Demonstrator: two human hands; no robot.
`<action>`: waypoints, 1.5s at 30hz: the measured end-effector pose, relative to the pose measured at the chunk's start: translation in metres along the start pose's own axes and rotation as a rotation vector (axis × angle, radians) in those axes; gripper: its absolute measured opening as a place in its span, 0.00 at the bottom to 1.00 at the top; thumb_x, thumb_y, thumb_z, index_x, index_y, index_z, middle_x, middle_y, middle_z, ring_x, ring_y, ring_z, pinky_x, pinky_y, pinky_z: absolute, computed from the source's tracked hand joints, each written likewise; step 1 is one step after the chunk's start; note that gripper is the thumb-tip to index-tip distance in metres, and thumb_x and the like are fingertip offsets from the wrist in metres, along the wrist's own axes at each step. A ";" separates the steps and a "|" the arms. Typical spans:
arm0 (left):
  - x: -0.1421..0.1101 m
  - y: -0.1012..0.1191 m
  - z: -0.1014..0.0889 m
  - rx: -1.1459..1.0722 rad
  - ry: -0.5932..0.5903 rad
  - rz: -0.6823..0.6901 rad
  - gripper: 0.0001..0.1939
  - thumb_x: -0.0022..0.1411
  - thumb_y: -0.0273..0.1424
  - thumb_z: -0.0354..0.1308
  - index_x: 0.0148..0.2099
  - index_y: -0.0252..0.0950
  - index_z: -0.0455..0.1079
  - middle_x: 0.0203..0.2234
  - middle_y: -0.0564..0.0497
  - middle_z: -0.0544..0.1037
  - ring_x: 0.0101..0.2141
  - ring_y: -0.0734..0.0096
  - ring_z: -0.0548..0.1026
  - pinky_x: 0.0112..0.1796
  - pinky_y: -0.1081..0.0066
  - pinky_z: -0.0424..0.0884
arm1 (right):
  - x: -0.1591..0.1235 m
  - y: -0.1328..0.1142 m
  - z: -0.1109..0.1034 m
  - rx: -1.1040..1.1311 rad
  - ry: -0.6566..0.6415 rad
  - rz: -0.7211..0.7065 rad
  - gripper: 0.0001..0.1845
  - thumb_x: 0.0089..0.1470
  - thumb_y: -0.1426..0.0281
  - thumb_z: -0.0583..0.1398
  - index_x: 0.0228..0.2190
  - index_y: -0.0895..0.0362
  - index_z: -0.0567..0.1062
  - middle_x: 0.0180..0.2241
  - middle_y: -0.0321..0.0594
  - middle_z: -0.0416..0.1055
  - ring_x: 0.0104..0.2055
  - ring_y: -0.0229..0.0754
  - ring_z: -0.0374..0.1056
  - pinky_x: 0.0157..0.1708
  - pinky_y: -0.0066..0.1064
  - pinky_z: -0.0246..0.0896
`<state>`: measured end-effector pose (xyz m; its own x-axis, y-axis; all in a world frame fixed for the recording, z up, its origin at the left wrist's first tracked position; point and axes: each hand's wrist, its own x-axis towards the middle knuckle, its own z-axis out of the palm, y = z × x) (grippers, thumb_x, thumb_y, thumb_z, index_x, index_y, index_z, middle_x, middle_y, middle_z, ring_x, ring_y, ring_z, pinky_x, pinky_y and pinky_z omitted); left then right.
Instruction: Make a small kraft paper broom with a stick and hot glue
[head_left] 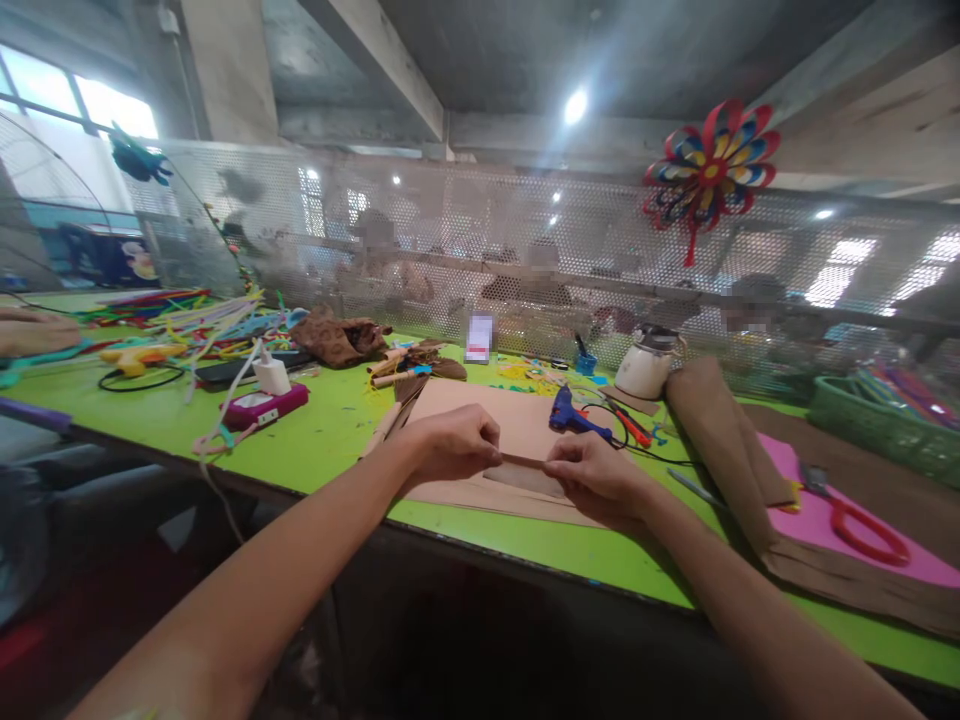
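Observation:
Between my two hands stretches a narrow strip of brown paper (523, 461), held just above a tan sheet of paper (457, 398) on the green table. My left hand (463, 440) pinches the strip's left end, fingers curled in. At the other end, my right hand (592, 468) grips it between thumb and fingers. A darker brown patch shows on the tan sheet below the strip. Just beyond my right hand lies a blue glue gun (574, 413) with a dark cable.
Red-handled scissors (862, 525) lie on pink paper (926, 545) at right, beside folded brown paper (720, 430). A white jug (645, 365), a phone (478, 338) and a purple power strip (266, 405) stand farther back. A perforated metal screen (450, 220) closes the table's far side.

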<state>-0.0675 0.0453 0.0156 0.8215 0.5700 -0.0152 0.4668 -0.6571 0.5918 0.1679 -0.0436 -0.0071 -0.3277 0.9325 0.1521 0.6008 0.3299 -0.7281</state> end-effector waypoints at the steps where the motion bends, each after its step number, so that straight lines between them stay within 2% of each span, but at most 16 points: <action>1: 0.001 -0.001 0.000 0.011 0.015 0.000 0.09 0.48 0.34 0.58 0.27 0.32 0.71 0.20 0.54 0.71 0.23 0.77 0.64 0.25 0.76 0.58 | -0.001 0.000 0.000 -0.071 0.029 -0.029 0.15 0.49 0.61 0.58 0.20 0.59 0.73 0.17 0.35 0.66 0.21 0.35 0.59 0.23 0.27 0.53; 4: 0.001 -0.004 0.002 0.044 0.037 -0.006 0.09 0.48 0.34 0.56 0.27 0.32 0.70 0.19 0.55 0.70 0.23 0.77 0.64 0.24 0.76 0.57 | -0.003 -0.004 0.000 -0.263 0.139 -0.144 0.11 0.50 0.65 0.57 0.23 0.58 0.76 0.24 0.38 0.70 0.29 0.38 0.63 0.31 0.29 0.56; 6: 0.001 -0.003 0.003 0.062 0.046 -0.002 0.08 0.48 0.33 0.56 0.27 0.32 0.70 0.19 0.55 0.70 0.23 0.76 0.64 0.24 0.76 0.57 | -0.004 -0.008 0.002 -0.310 0.194 -0.230 0.09 0.50 0.68 0.57 0.25 0.57 0.77 0.27 0.39 0.70 0.33 0.40 0.64 0.34 0.29 0.56; 9: -0.001 0.006 0.004 0.062 0.067 0.038 0.07 0.48 0.29 0.55 0.29 0.32 0.72 0.22 0.53 0.72 0.25 0.76 0.66 0.26 0.76 0.59 | -0.004 -0.010 0.007 -0.320 0.262 -0.304 0.10 0.51 0.72 0.56 0.23 0.57 0.76 0.26 0.39 0.68 0.30 0.38 0.63 0.31 0.28 0.56; 12: 0.001 0.021 0.001 0.144 0.113 0.169 0.09 0.49 0.26 0.54 0.32 0.33 0.74 0.25 0.52 0.73 0.27 0.75 0.67 0.28 0.77 0.60 | -0.002 -0.010 0.011 -0.394 0.378 -0.357 0.06 0.48 0.70 0.59 0.22 0.57 0.75 0.25 0.39 0.66 0.28 0.38 0.61 0.28 0.28 0.56; 14: 0.005 0.029 -0.002 0.283 0.198 0.269 0.10 0.51 0.22 0.52 0.30 0.33 0.75 0.24 0.52 0.72 0.27 0.75 0.66 0.28 0.77 0.59 | -0.001 -0.010 0.011 -0.457 0.450 -0.410 0.05 0.46 0.68 0.62 0.26 0.57 0.76 0.27 0.40 0.66 0.30 0.39 0.60 0.29 0.30 0.56; 16: 0.010 0.034 -0.003 0.407 0.271 0.353 0.10 0.52 0.21 0.52 0.29 0.33 0.75 0.23 0.51 0.71 0.26 0.76 0.65 0.28 0.76 0.59 | 0.001 -0.010 0.009 -0.497 0.503 -0.470 0.05 0.48 0.69 0.60 0.29 0.57 0.76 0.28 0.41 0.66 0.32 0.41 0.60 0.31 0.31 0.56; 18: 0.013 0.034 -0.003 0.483 0.310 0.438 0.08 0.54 0.23 0.54 0.30 0.33 0.75 0.23 0.50 0.70 0.26 0.76 0.65 0.29 0.76 0.60 | 0.002 -0.011 0.006 -0.537 0.521 -0.525 0.07 0.52 0.73 0.56 0.30 0.56 0.76 0.27 0.41 0.65 0.32 0.41 0.60 0.33 0.32 0.56; 21: 0.009 0.036 0.000 0.599 0.369 0.534 0.09 0.59 0.26 0.52 0.31 0.34 0.74 0.25 0.49 0.70 0.30 0.73 0.67 0.32 0.74 0.62 | 0.001 -0.017 0.003 -0.621 0.484 -0.574 0.11 0.54 0.77 0.54 0.31 0.56 0.75 0.27 0.41 0.66 0.32 0.41 0.59 0.35 0.33 0.55; 23: 0.001 0.041 0.003 0.730 0.396 0.562 0.11 0.61 0.25 0.50 0.31 0.34 0.72 0.28 0.48 0.69 0.33 0.70 0.66 0.35 0.71 0.62 | -0.001 -0.021 0.004 -0.685 0.454 -0.581 0.11 0.54 0.78 0.53 0.30 0.57 0.75 0.28 0.41 0.66 0.34 0.41 0.59 0.35 0.34 0.54; 25: -0.010 0.046 0.007 0.854 0.372 0.575 0.09 0.61 0.25 0.49 0.33 0.33 0.71 0.31 0.46 0.69 0.35 0.68 0.66 0.38 0.69 0.63 | -0.004 -0.024 0.008 -0.740 0.434 -0.568 0.10 0.54 0.78 0.53 0.28 0.58 0.74 0.28 0.42 0.66 0.34 0.42 0.57 0.35 0.34 0.53; 29: -0.027 0.047 0.020 0.947 0.263 0.580 0.07 0.59 0.29 0.52 0.32 0.32 0.68 0.30 0.45 0.68 0.34 0.65 0.65 0.38 0.67 0.63 | -0.008 -0.024 0.021 -0.744 0.313 -0.552 0.07 0.52 0.75 0.56 0.24 0.59 0.72 0.26 0.41 0.64 0.31 0.40 0.56 0.31 0.32 0.51; 32: -0.032 0.038 0.033 0.901 0.276 0.539 0.08 0.60 0.27 0.50 0.30 0.33 0.67 0.28 0.46 0.68 0.32 0.67 0.64 0.37 0.68 0.63 | -0.009 -0.020 0.032 -0.685 0.229 -0.548 0.09 0.52 0.75 0.55 0.23 0.59 0.72 0.24 0.40 0.63 0.29 0.39 0.57 0.28 0.30 0.50; 38: -0.028 0.024 0.045 0.594 0.305 0.425 0.07 0.59 0.28 0.51 0.31 0.34 0.69 0.27 0.49 0.67 0.30 0.71 0.66 0.34 0.73 0.63 | -0.007 -0.013 0.041 -0.501 0.169 -0.458 0.10 0.55 0.73 0.53 0.26 0.58 0.73 0.27 0.41 0.65 0.30 0.38 0.60 0.28 0.28 0.53; 42: -0.024 0.022 0.044 0.325 0.262 0.252 0.06 0.57 0.28 0.53 0.34 0.33 0.71 0.28 0.50 0.71 0.30 0.74 0.68 0.32 0.77 0.62 | -0.005 -0.015 0.038 -0.345 0.151 -0.370 0.10 0.54 0.69 0.55 0.25 0.57 0.72 0.25 0.39 0.66 0.28 0.37 0.62 0.27 0.27 0.54; 45: -0.024 0.021 0.040 0.236 0.225 0.138 0.07 0.56 0.29 0.55 0.35 0.32 0.71 0.28 0.50 0.73 0.29 0.74 0.68 0.30 0.77 0.62 | -0.003 -0.020 0.034 -0.270 0.127 -0.266 0.09 0.52 0.67 0.57 0.25 0.57 0.72 0.23 0.38 0.68 0.26 0.36 0.62 0.26 0.26 0.55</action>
<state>-0.0642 -0.0016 -0.0037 0.8016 0.5449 0.2460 0.4404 -0.8165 0.3733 0.1315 -0.0579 -0.0156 -0.4147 0.8147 0.4053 0.6833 0.5729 -0.4527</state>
